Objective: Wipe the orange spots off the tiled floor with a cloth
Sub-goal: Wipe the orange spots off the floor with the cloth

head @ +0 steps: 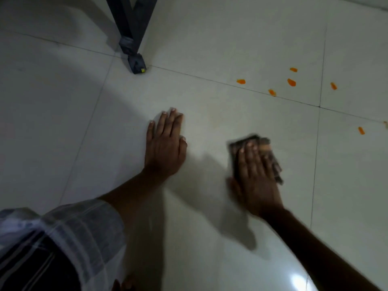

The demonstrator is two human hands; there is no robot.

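Observation:
My right hand (pixel 255 177) lies flat with straight fingers on a dark folded cloth (pixel 270 156), pressing it onto the white tiled floor (pixel 210 114); both are motion-blurred. My left hand (pixel 165 143) rests palm-down on the floor to the left of the cloth, fingers straight. Several orange spots (pixel 291 82) dot the tiles beyond the cloth at the upper right, and one more orange spot (pixel 361 130) lies farther right. The tile directly around the cloth shows no orange.
A dark metal furniture leg (pixel 134 38) with a black foot (pixel 138 65) stands on the floor at the top centre. My striped sleeve and clothing (pixel 52 244) fill the lower left. Grout lines cross the floor. A bright light glare shows at the lower right.

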